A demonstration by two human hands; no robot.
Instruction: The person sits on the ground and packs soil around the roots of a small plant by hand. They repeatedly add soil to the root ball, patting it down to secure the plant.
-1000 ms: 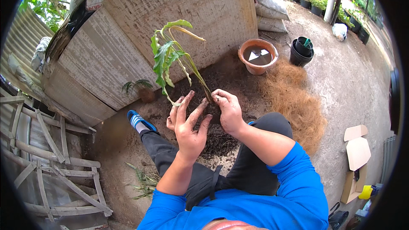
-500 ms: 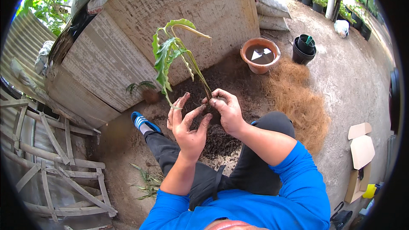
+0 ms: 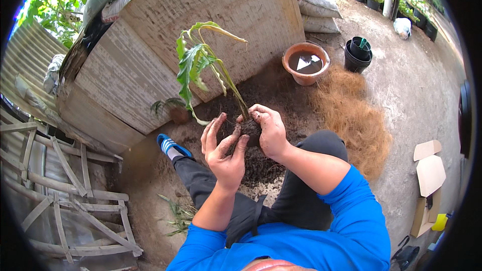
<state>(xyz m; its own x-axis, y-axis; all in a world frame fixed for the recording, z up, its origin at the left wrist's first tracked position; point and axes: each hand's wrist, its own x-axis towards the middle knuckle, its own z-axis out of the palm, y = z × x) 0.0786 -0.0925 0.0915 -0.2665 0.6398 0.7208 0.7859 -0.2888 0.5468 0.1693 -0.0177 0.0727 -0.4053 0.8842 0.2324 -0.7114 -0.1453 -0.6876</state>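
Between my hands stands a leafy plant (image 3: 188, 64), with long green stems, wavy drooping leaves and a yellowed leaf edge. At its base is a dark, soil-covered root ball (image 3: 251, 130). My right hand (image 3: 271, 129) is closed around the right side of the root ball, its fingers at the stem base. My left hand (image 3: 224, 155) has its thumb and index finger pressed to the left side of the root ball; its other fingers are raised and apart. Both hands are smeared with soil. Loose dark soil (image 3: 262, 168) lies on the ground below.
Brown coconut fibre (image 3: 354, 120) is heaped at the right. Behind it stand a terracotta pot (image 3: 307, 76) of water and stacked black pots (image 3: 357, 56). A small plant (image 3: 176, 113) rests by the wooden boards (image 3: 211, 20). Plant clippings (image 3: 179, 217) and a wooden lattice (image 3: 65, 185) are at left.
The right hand has turned slightly, so more of the root ball shows. The plant has shifted a little left and down. Both hands stay at the root ball.
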